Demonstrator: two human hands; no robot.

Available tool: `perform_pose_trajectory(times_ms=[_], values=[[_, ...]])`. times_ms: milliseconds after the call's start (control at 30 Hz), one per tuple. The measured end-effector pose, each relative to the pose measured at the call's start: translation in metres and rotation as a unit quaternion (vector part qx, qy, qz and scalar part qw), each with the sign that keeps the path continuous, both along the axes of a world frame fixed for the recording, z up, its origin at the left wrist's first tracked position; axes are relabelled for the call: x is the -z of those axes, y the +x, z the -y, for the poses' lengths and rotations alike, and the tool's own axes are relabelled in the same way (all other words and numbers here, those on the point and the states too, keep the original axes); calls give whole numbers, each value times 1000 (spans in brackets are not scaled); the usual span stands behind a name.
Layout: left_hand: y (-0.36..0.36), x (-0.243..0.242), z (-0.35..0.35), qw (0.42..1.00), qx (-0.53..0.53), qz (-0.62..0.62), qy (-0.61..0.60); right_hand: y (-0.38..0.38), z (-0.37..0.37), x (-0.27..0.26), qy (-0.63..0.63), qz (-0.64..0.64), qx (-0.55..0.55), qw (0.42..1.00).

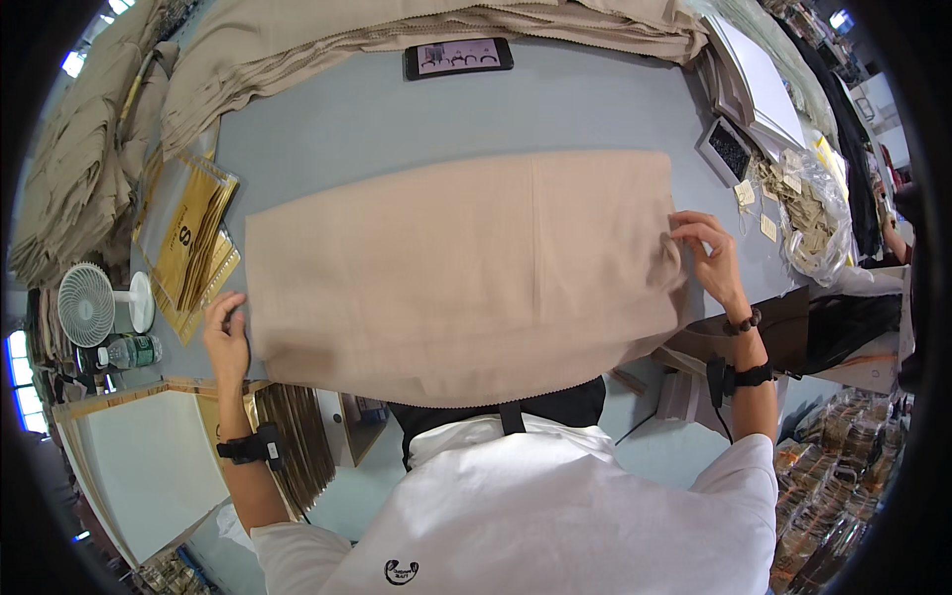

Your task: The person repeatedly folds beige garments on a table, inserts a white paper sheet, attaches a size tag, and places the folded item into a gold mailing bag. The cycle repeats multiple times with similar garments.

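Note:
A folded beige cloth garment with a zigzag-cut edge lies across the table in front of me. Its near edge sags over the table's front, close to my waist, and parts of it are blurred. Just off its left end is my left hand, fingers loosely curled and holding nothing. At the opposite end, my right hand has its fingertips at the cloth's edge, beside a crumpled fold. The thumb is mostly hidden there, so a grip on the cloth cannot be made out.
Beyond the garment are a phone and piled beige cloth on the grey table. Left are yellow plastic bags, a small fan and a bottle. Right are white sheets, a small box and tags.

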State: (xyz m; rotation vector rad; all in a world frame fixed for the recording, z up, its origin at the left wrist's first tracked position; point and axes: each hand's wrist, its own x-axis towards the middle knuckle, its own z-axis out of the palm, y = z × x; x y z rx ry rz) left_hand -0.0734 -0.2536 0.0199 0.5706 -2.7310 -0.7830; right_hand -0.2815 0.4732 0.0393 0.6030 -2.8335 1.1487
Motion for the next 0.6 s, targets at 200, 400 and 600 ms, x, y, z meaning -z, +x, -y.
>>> perform_pose_trajectory(times_ms=[200,400,600], values=[[-67,-5,2,979,-39,-86,182,-64,13,3,-70,-15,102,992],[-127,-15,-16,998,30,18,-59,-118,51,17,51,-107,-35,992],[-205,-21,-6,994,26,-100,-40,-174,80,-3,97,-102,125,982]])
